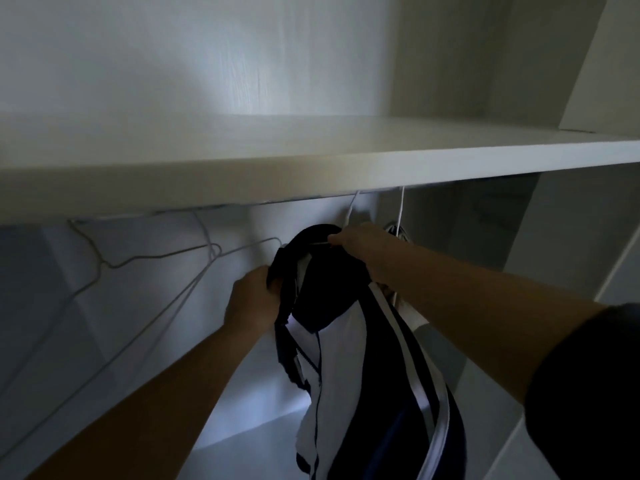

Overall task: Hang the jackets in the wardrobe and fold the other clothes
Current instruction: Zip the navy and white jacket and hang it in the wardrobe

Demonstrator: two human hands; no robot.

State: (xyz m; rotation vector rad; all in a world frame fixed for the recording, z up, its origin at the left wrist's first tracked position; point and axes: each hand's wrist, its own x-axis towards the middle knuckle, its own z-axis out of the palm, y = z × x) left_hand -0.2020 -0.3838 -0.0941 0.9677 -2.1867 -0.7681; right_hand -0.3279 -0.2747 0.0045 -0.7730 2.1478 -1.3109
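wardrobe (138, 64) holds bare wire hangers (162, 255) and a navy-and-white jacket (346, 341) beneath its shelf (311, 161). left hand (252, 299) curls its fingers round the jacket's collar; right hand (360, 242) pinches the jacket's white hanger (349, 209).

The jacket (332, 296) is dark navy with broad white panels and white stripes running down one side; its hanger (349, 211) is white. The shelf (311, 168) is plain white, the wardrobe wall (104, 323) behind shaded bluish grey, the spare wire hangers (159, 255) pale grey, the person's sleeve (588, 393) black.
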